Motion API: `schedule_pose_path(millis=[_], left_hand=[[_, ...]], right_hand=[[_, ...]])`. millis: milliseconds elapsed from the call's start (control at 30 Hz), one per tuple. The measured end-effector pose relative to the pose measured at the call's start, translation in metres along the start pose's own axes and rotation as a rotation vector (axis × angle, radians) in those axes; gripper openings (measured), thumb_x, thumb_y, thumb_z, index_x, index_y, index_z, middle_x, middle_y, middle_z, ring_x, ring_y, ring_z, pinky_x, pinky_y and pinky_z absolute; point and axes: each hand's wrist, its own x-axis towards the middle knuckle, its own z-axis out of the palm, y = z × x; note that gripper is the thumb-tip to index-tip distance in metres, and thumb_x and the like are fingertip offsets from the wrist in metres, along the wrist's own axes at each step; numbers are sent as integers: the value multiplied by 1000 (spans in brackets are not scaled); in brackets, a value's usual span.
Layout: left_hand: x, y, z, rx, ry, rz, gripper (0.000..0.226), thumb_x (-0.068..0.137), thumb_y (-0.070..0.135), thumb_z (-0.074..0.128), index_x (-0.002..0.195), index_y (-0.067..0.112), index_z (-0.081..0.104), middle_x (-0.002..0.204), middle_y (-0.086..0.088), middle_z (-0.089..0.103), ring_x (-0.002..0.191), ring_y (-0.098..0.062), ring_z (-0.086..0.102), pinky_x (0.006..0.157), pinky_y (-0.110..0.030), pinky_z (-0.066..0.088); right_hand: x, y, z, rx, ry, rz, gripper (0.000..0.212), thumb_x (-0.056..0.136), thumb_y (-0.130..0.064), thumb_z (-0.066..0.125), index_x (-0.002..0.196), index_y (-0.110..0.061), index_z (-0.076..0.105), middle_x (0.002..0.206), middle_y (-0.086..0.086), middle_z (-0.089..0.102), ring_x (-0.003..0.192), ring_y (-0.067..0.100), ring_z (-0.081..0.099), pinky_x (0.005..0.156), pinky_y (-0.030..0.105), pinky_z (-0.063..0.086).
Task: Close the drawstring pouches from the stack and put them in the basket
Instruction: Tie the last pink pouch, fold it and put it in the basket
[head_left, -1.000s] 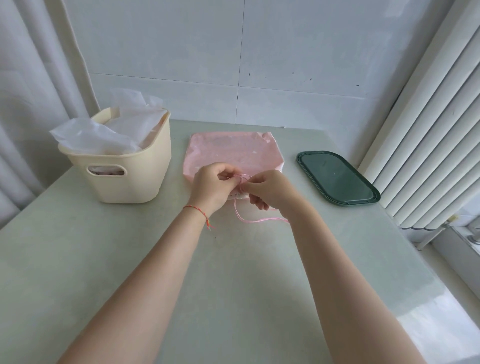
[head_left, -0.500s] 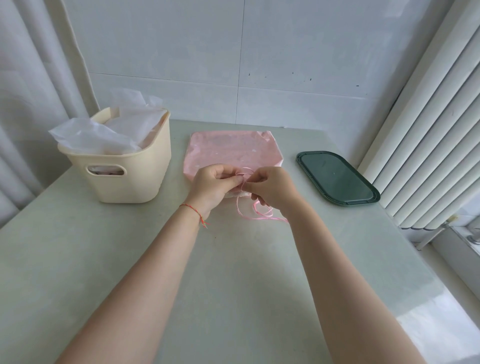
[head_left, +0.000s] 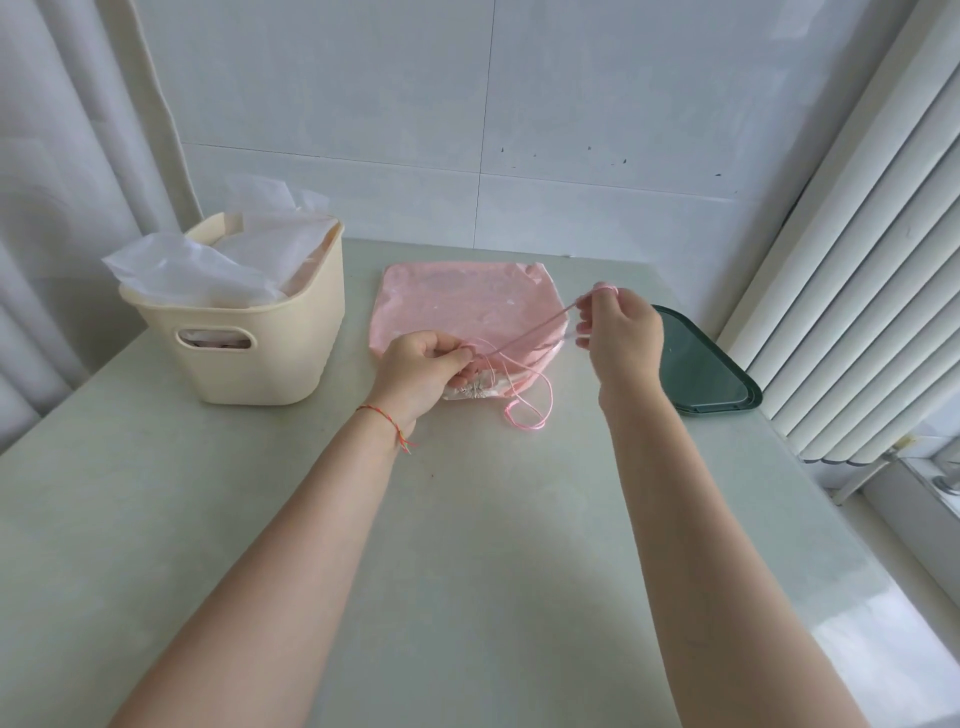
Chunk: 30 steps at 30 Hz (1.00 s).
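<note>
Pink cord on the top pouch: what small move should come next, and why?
Probably keep drawing the cord rightward with the right hand while the left hand pins the pouch mouth: the cord runs taut between them, but slack loops lie on the table.

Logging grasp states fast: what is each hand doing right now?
Left hand: pinches the gathered mouth of the pink drawstring pouch.
Right hand: grips the pink drawstring, pulled taut.

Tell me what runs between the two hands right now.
In the head view, a taut pink drawstring spans from the left hand, gripping the pouch mouth, up to the right hand, above the pink pouch stack.
</note>
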Motion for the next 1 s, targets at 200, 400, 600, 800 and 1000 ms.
schedule_pose_path(millis=[200, 400, 600, 800, 1000], left_hand=[[3, -4, 2, -28, -12, -72, 10, 90, 0, 61, 81, 1, 66, 70, -11, 66, 55, -13, 61, 55, -20, 51], [-2, 7, 0, -367, -19, -192, 22, 94, 5, 48, 79, 2, 64, 75, -14, 67, 61, -21, 62, 56, -26, 48], [0, 13, -23, -709, 22, -219, 33, 91, 35, 41, 77, 14, 62, 58, 3, 39, 53, -15, 33, 50, -26, 25], [3, 28, -49, -701, -61, 50, 79, 98, 59, 20, 64, 10, 72, 43, -3, 36, 42, -17, 22, 60, -29, 28], [-16, 44, -49, 297, -681, -73, 44, 91, 29, 49, 62, 12, 77, 67, -16, 67, 57, -25, 55, 60, -30, 40]], right_hand=[[-9, -13, 3, 752, -403, 382, 31, 101, -16, 37, 81, -5, 58, 56, 5, 49, 48, 19, 50, 55, 29, 49], [-16, 4, 13, -164, -684, 250, 23, 89, -11, 44, 72, -9, 59, 49, 3, 37, 37, 14, 25, 39, 16, 18], [-17, 17, 13, -727, -700, -33, 28, 89, -17, 45, 69, -14, 65, 58, 1, 60, 44, 8, 44, 49, 24, 33], [-11, 27, 11, -829, -674, -54, 23, 87, -20, 50, 81, -1, 62, 75, 11, 62, 57, 17, 42, 52, 26, 31], [-8, 33, 14, -831, -644, -47, 26, 86, -21, 52, 84, 4, 60, 75, 7, 54, 65, 21, 45, 60, 29, 34]])
